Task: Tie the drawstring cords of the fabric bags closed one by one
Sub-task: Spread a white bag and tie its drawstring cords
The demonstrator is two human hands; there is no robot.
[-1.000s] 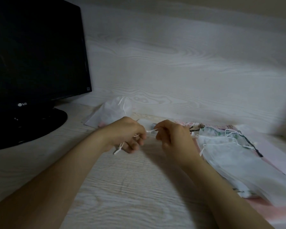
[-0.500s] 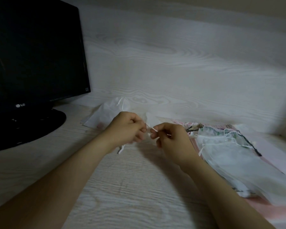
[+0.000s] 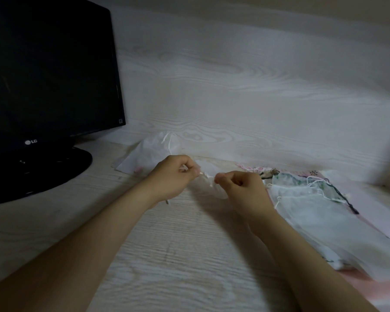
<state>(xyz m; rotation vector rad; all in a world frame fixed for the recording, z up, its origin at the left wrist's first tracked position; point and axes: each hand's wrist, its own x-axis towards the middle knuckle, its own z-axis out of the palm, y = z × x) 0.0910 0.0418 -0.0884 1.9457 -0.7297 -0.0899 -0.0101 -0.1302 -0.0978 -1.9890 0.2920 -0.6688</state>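
Pale wood-grain desk (image 3: 178, 255), LG monitor (image 3: 47, 70) far left. Left hand (image 3: 175, 174) and right hand (image 3: 239, 188) each pinch the white drawstring cord (image 3: 206, 175) of a sheer bag (image 3: 208, 171); untied bags (image 3: 313, 203) piled right.

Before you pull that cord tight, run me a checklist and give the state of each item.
1. Left hand grip on the white cord: ok, the fingers pinch it.
2. Right hand grip on the white cord: ok, pinched at the fingertips.
3. Knot formed between the hands: cannot tell, too small and blurred.
4. Mouth of the bag in hand drawn closed: cannot tell, the hands hide it.
5. Pile of bags out of the cord's way: ok, it lies to the right of the right hand.
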